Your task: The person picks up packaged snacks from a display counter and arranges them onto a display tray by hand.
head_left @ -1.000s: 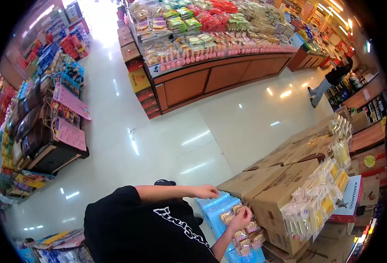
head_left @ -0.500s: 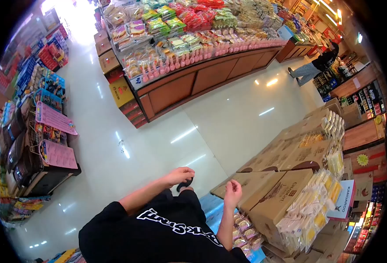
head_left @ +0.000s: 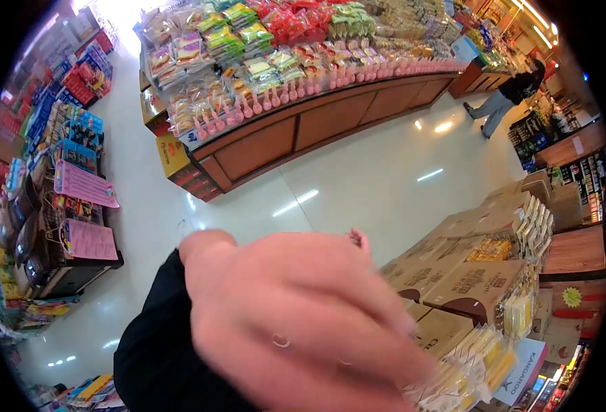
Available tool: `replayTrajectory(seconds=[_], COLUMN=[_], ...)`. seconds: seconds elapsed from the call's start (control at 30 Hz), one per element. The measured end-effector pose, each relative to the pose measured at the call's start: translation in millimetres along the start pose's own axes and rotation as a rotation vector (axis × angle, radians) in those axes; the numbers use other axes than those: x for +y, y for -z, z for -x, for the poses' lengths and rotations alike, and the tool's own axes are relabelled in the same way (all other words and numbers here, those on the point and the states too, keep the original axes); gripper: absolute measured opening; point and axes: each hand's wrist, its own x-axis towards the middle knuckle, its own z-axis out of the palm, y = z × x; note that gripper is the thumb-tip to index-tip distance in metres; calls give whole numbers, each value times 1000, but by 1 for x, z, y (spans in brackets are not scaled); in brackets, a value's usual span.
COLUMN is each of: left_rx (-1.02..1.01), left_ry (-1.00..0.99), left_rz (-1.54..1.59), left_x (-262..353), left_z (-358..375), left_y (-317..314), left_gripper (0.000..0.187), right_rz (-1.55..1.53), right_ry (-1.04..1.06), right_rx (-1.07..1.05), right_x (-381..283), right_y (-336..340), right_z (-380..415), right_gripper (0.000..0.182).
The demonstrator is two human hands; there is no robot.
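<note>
My left hand (head_left: 296, 309) looms large and blurred close to the camera, its back toward me. Its fingers point to the lower right and smear with motion, so whether they grip anything cannot be made out. Behind it, only a small bit of my right hand (head_left: 359, 239) shows past the knuckles; the rest is covered. Just beyond the left fingers are cardboard cartons (head_left: 478, 288) with packs of yellow-and-white wrapped food (head_left: 464, 367) at their side. A black sleeve (head_left: 158, 336) covers my left upper arm.
A wooden display counter (head_left: 261, 154) heaped with bagged snacks (head_left: 248, 34) crosses the far side, pink scoops along its edge. Racks with pink signs (head_left: 86, 182) stand left. A person (head_left: 512, 96) in black walks at upper right. A KANGAROO box (head_left: 522, 371) sits lower right.
My left hand has risen from waist height to right before the camera, hiding my torso and most of my right hand. The view has shifted slightly. The distant person has changed stance.
</note>
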Motion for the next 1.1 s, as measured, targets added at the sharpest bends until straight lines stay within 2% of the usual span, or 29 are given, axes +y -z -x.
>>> replayTrajectory(seconds=[0.1, 0.23, 0.3, 0.37, 0.4, 0.43, 0.5, 0.57, 0.63, 0.67, 0.7, 0.77, 0.83, 0.9, 1.0, 1.1], left_rx=[-100, -144, -131, -48, 62, 218, 437, 306, 156, -48, 13, -75, -43, -57, -30, -39], left_ry=[-77, -56, -22, 32, -8, -136, -393, -63, 249, 547, 595, 900, 1093, 1253, 1366, 1374], left_rz=[-86, -2, 69, 219, 300, 375, 289, 349, 335, 241, 314, 348, 314, 208, 336, 295], left_x=[-25, -64, -85, -105, -119, -132, -175, -218, -272, -292, -327, -381, -438, -469, -506, -544], left_z=[-42, -63, -63, -52, -46, -36, -20, -11, 0, -3, 5, 20, 67, 90, 105, 109], left_y=[4, 18, 26, 35, 34, 28, 20, 29, 37, 50, 42, 45, 40, 45, 60, 75], left_gripper=[27, 32, 34, 37, 39, 40, 53, 69, 76, 71, 66, 61, 61, 58, 58, 61], right_rz=[155, 62, 128, 144, 143, 147, 169, 204, 199, 194, 196, 202, 199, 252, 354, 362], right_ry=[-29, -25, -60, -83, -89, -86, -114, -133, -153, -156, -141, -112, -123, -124, -105, -73], right_rx=[75, 142, 168, 171, 184, 196, 219, 228, 226, 223, 236, 263, 266, 233, 156, 109], right_x=[-14, -16, -3, 8, 7, 6, 4, 4, -6, -10, -14, -25, -41, -54, -71, -83], right_y=[18, 42, 55, 58, 58, 59, 62, 63, 62, 60, 57, 52, 45, 34, 9, -16], right_z=[-40, -68, -82, -99, -106, -118, -133, -161, -189, -209, -229, -271, -315, -358, -421, -475], right_gripper=[32, 34, 35, 36, 36, 36, 36, 37, 37, 37, 37, 36, 37, 38, 40, 42])
